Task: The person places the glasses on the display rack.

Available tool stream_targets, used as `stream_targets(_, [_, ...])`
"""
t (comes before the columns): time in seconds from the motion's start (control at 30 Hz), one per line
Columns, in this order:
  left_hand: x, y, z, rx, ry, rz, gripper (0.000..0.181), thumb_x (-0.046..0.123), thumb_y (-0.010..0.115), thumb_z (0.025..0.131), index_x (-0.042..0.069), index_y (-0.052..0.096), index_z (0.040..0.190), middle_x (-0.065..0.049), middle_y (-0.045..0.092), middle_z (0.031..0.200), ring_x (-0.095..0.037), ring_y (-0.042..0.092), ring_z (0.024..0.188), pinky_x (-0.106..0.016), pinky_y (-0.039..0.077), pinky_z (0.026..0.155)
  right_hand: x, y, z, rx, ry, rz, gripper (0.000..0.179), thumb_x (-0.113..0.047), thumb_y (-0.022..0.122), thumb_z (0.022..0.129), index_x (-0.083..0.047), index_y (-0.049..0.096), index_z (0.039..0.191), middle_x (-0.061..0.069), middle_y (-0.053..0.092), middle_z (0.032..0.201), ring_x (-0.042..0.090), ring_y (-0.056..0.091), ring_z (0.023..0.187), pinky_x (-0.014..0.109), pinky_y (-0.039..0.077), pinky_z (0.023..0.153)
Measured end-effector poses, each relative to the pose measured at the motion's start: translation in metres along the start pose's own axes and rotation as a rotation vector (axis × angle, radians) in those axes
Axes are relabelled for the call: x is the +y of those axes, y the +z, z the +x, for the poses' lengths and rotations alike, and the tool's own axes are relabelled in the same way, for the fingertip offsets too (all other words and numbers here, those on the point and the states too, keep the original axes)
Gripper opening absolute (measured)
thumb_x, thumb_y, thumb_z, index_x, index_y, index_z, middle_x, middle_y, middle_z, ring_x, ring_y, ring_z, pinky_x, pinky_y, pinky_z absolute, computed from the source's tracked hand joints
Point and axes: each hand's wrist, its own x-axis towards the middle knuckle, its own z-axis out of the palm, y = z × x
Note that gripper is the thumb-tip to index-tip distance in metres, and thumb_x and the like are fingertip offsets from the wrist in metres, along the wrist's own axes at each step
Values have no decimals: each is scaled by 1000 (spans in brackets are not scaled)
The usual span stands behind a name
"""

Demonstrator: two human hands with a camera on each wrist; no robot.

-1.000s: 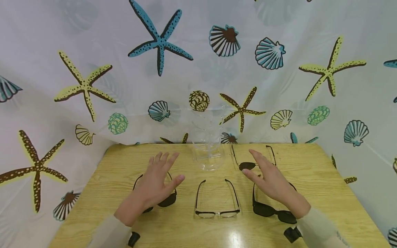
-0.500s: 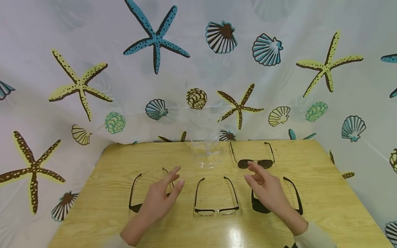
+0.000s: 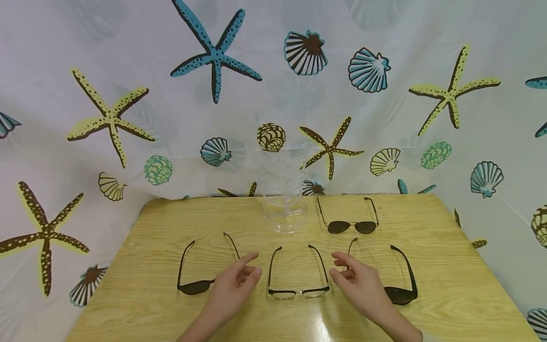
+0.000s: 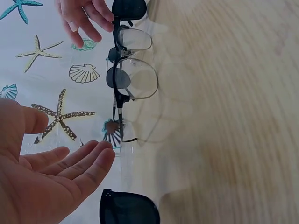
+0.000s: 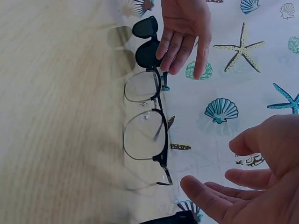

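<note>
Clear-lens eyeglasses [image 3: 299, 291] with a dark browline frame lie mid-table, temples pointing away. My left hand [image 3: 234, 285] hovers just left of them, fingers loosely bent and holding nothing; my right hand [image 3: 361, 287] does likewise on their right. Neither hand touches the eyeglasses; the left wrist view shows a gap to their lenses [image 4: 138, 77]. Partly behind my left hand lie sunglasses [image 3: 194, 287]. A second pair of black sunglasses [image 3: 401, 295] is partly covered by my right hand. Farther back on the right rest thin-framed aviator sunglasses [image 3: 352, 227].
A clear plastic display stand [image 3: 285, 209] stands at the back of the wooden table [image 3: 171, 218]. Behind and on both sides hangs a white curtain [image 3: 239, 118] printed with starfish and shells.
Both hands have come down and inward, from over the two outer sunglasses to either side of the clear eyeglasses. The aviator sunglasses are now fully uncovered. None of the glasses has moved on the table.
</note>
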Motion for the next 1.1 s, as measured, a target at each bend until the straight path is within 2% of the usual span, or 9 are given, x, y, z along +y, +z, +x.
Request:
stream_targets(0.13, [-6,5,-2,-25,-16,-1,47,32,67,106,16,61,149,-13,79,114,-23,78,100,-33,62,81,3,7,-5,-33,-6,-28,35,-23,72,102,-14,71,136,13,74,128,12,77,95,23,61,75])
stream_targets(0.33, [-15,11,-4,-59,-36,22,50,32,66,106,11,58,151,-14,79,115,-28,78,101,-44,63,87,12,16,-11,-66,-64,-47,29,-18,72,101,-4,74,127,17,71,130,26,76,104,26,63,84])
stream_targets(0.43, [-20,13,-4,-67,-46,9,51,33,66,106,10,58,151,-15,78,116,-27,78,102,-44,63,88,15,20,-13,-78,-60,-46,27,-18,73,100,-4,74,124,17,69,134,28,74,107,28,63,86])
stream_targets(0.57, [-26,15,-4,-88,-57,-32,49,30,65,107,10,58,151,-15,78,116,-25,78,102,-41,62,88,19,23,-14,-101,-17,-47,34,-23,73,101,-5,72,130,16,68,136,28,75,108,32,63,87])
stream_targets(0.7, [-31,18,-3,-113,-49,-61,50,30,65,107,9,57,152,-14,78,117,-24,78,105,-41,62,92,23,27,-14,-120,32,-45,40,-30,65,106,-7,67,139,16,70,135,28,75,109,40,63,85])
stream_targets(0.8, [-33,20,-2,-116,-31,-75,51,30,65,106,8,57,152,-16,78,118,-25,77,107,-40,61,94,27,31,-12,-125,37,-46,40,-31,58,110,-7,66,141,16,72,133,29,75,111,43,62,85])
stream_targets(0.93, [-35,25,0,-110,-12,-92,48,27,67,106,8,60,150,-18,78,118,-25,77,108,-37,62,94,31,35,-10,-122,24,-38,38,-24,55,111,-4,64,143,17,73,130,29,75,109,37,63,82])
stream_targets(1.1, [-38,30,0,-110,5,-90,46,24,68,105,7,62,147,-18,77,120,-26,76,111,-36,62,94,33,39,-10,-112,23,48,36,-6,55,109,3,61,143,21,72,127,28,74,103,30,63,79])
